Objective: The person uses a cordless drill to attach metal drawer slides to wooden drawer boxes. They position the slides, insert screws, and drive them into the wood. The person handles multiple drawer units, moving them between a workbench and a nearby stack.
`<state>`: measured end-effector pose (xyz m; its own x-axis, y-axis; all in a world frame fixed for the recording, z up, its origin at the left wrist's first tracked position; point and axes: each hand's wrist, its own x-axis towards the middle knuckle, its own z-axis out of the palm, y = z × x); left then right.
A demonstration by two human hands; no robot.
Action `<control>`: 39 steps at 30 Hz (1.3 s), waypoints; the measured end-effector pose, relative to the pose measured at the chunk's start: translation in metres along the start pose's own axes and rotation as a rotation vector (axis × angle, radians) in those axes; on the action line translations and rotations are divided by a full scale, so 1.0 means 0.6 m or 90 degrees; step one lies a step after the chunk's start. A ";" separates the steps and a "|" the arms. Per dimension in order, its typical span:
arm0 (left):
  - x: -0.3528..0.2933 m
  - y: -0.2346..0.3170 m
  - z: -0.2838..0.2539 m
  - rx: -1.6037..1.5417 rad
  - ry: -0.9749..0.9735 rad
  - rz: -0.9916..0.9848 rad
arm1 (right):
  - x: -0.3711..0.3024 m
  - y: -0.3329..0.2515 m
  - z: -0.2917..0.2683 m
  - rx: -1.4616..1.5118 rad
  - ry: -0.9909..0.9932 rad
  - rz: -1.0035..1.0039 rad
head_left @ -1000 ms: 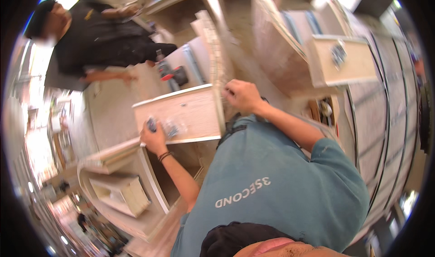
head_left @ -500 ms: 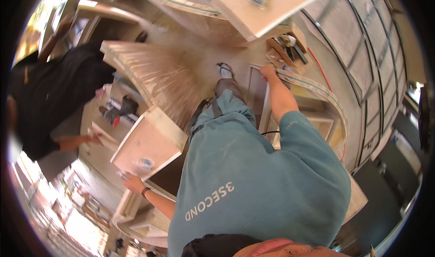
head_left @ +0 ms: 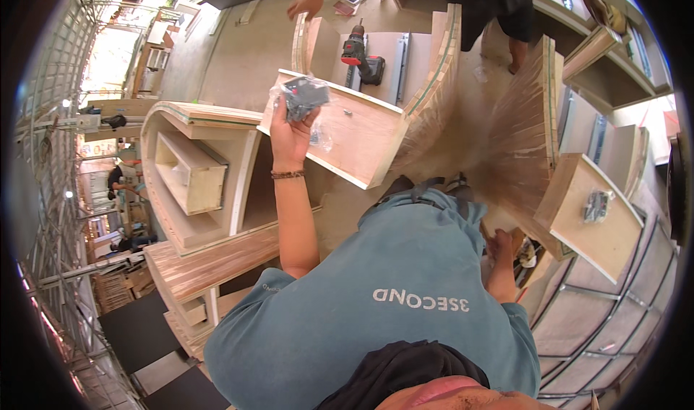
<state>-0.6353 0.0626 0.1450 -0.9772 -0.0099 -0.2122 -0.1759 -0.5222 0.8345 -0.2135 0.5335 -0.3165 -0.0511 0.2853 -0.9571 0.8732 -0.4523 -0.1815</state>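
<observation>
My left hand (head_left: 293, 134) is raised over a pale wooden drawer (head_left: 361, 146), its fingers closed round a clear plastic bag of dark grey hardware (head_left: 303, 95). A smaller clear packet (head_left: 320, 139) lies on the drawer's pale face, close to my wrist. Low at my side, my right hand (head_left: 501, 249) is beside a wooden edge and a box of small items; its fingers are partly hidden and too unclear to read. Another drawer (head_left: 596, 218), to the right, carries a clear bag of dark hardware (head_left: 597, 206).
Curved wooden cabinets (head_left: 210, 171) stand at left, with film-wrapped curved panels (head_left: 524, 121) ahead. A cordless drill (head_left: 361, 57) rests on a cabinet beside metal drawer slides (head_left: 400, 66). A co-worker in dark clothes (head_left: 499, 5) is at the far side, arms reaching among the cabinets.
The view has swung round to the left. My left hand has gone from the drawer's edge to above its face, now plainly holding the bag. My right hand has left the cabinet's curved edge.
</observation>
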 end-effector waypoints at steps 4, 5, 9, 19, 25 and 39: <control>-0.039 -0.094 0.085 0.068 -0.078 -0.031 | -0.114 -0.213 0.075 -0.168 -0.074 -0.345; -0.051 -0.105 0.095 0.108 -0.109 -0.034 | -0.189 -0.276 0.103 -0.170 -0.081 -0.486; -0.075 -0.127 0.128 0.302 -0.219 -0.103 | -0.569 -0.461 0.213 -0.112 -0.252 -0.724; -0.085 -0.155 0.184 0.642 -0.392 0.024 | -0.730 -0.481 0.272 -0.041 -0.452 -0.734; -0.134 -0.239 0.179 0.513 -0.276 -0.164 | -0.709 -0.381 0.236 0.013 -0.399 -0.687; -0.189 -0.225 0.241 0.655 -0.622 0.084 | -0.759 -0.261 0.148 -0.034 -0.168 -0.685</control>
<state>-0.5180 0.2576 0.1302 -0.6062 0.7948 -0.0279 0.3290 0.2826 0.9010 -0.3701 0.3998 0.1277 -0.8918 0.3150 -0.3248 0.3302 -0.0376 -0.9432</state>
